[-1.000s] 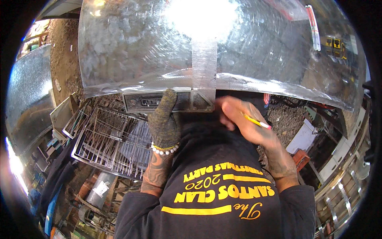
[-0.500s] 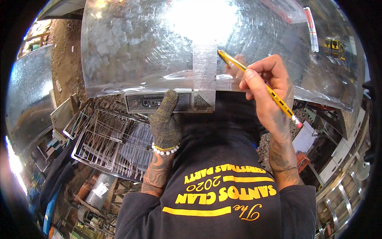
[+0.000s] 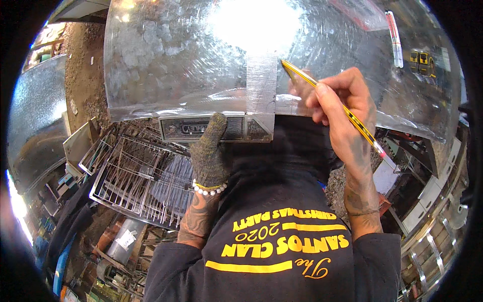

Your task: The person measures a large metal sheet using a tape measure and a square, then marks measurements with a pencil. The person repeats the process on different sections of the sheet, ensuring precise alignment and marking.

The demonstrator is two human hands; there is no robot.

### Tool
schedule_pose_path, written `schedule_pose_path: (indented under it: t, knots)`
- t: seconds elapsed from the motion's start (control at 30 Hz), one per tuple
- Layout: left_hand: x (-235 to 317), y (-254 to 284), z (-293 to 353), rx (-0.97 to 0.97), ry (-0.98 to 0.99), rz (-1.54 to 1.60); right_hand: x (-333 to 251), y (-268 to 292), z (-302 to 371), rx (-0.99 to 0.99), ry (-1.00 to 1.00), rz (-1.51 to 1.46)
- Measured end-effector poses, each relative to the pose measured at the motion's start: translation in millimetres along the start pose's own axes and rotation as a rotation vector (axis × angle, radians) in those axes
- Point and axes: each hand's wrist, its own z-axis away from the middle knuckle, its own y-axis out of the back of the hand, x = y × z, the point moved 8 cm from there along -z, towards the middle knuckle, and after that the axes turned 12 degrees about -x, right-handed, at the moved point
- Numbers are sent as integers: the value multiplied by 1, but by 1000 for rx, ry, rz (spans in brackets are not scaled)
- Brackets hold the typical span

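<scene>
Far left: a curved galvanised sheet [image 3: 35, 121] standing on edge; next to it, a wire rack [image 3: 136, 186] lying flat among scrap, below the work. Centre: a large galvanised steel sheet [image 3: 176, 60], spread wide across the top of the view. Left hand [image 3: 209, 151], in a knitted work glove with a white bead bracelet [image 3: 210, 190] at the wrist, fingers closed flat and pressing a metal ruler [image 3: 211, 128] against the sheet's near edge, apparently to steady it. A narrow metal strip [image 3: 261, 85] stands square to the edge, likely as a marking guide. Right hand [image 3: 342, 116], bare, fingers pinched round a yellow-and-black pencil [image 3: 347, 110], its tip touching the sheet just beside the strip.
</scene>
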Motion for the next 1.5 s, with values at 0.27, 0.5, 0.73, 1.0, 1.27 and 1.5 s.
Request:
schedule_pose_path:
  t: [0.27, 0.5, 0.73, 1.0, 1.27, 1.5]
  knots:
    - [-16, -7, 8, -41, -45, 73, 8, -41, 88, -743, -134, 256]
    - [-11, 1, 5, -1, -57, -11, 68, -38, 64, -333, -383, -216]
    - [2, 18, -3, 107, -82, -48, 103, -91, 37, -282, -339, -710]
    - [-6, 19, 0, 80, -19, -37, 97, -102, 19, -319, -298, -746]
    - [-13, 19, 2, 69, 29, -126, 95, -100, 19, -328, -319, -734]
    - [-15, 19, 2, 84, 0, -105, 94, -102, 20, -312, -318, -724]
